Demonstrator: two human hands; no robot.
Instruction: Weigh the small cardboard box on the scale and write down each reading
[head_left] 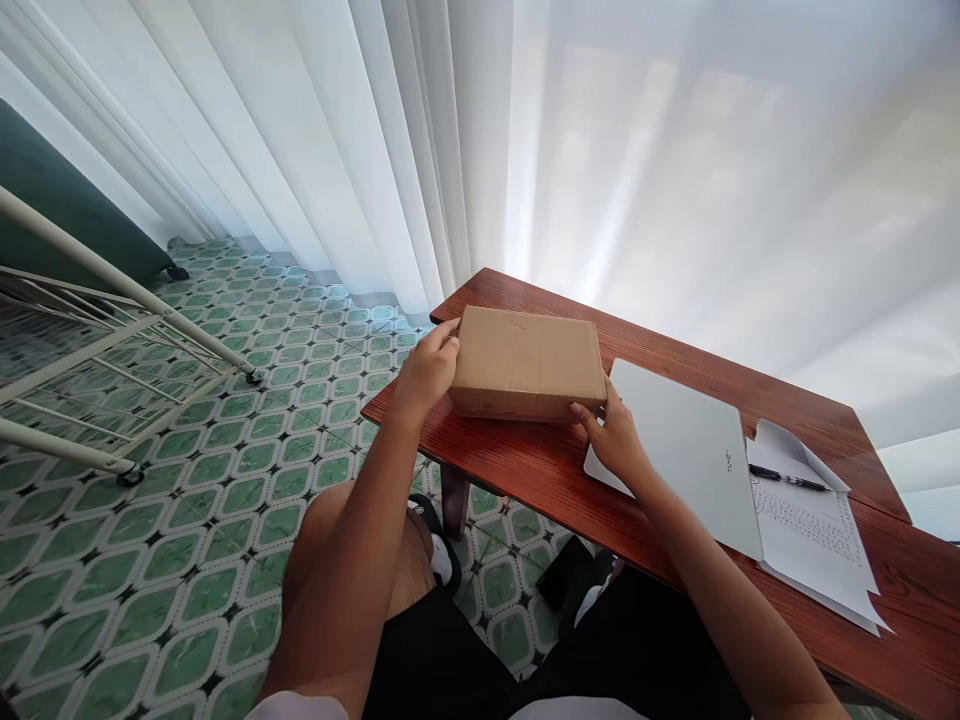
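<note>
A closed brown cardboard box [529, 355] is at the left end of the dark red wooden table [517, 455], between my two hands. My left hand [427, 372] grips the box's left end, thumb near the top edge and the other fingers mostly hidden behind it. At the lower right corner, my right hand [613, 430] holds the box with the thumb on its front face and fingers along the right side. Whether the box rests fully on the tabletop or is slightly lifted, I cannot tell.
Right of the box lies a closed silver laptop [682, 450]. Beyond it are handwritten paper sheets [814, 530] with a black pen [789, 478] on top. White curtains [315, 130] hang behind the table. A white wheeled metal rack [112, 350] stands on the green tiled floor [217, 510] at left.
</note>
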